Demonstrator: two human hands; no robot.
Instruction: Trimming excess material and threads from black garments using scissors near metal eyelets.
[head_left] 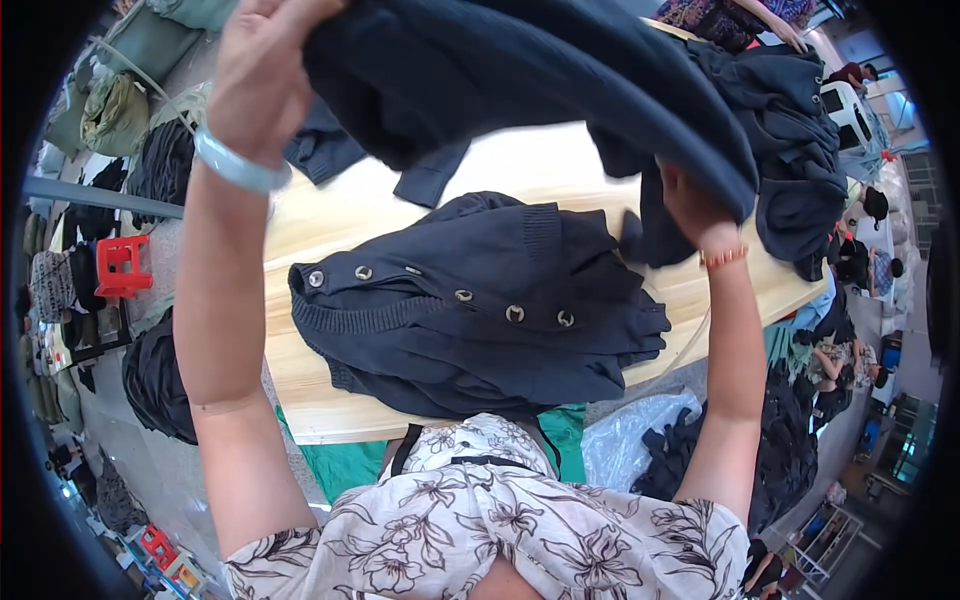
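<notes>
Both my arms are raised over the table, holding up a dark navy garment (pixel 520 65), partly blurred and cut off by the top edge. My left hand (pixel 265 75), with a pale bangle at the wrist, is closed on its upper left end. At the garment's right end, my right hand (pixel 695 205), wearing a beaded bracelet, grips a fold, its fingers partly covered by cloth. Below them a dark navy buttoned cardigan (pixel 470 300) with ribbed trim lies loosely folded close to me, its large buttons facing up.
The light wooden table (pixel 300 390) carries more dark garments (pixel 780 130) at the far right. Another person's hand (pixel 790 35) rests on these. A red stool (pixel 123 267) stands left on the floor. Clear plastic (pixel 635 435) and dark cloth heaps (pixel 785 440) lie at lower right.
</notes>
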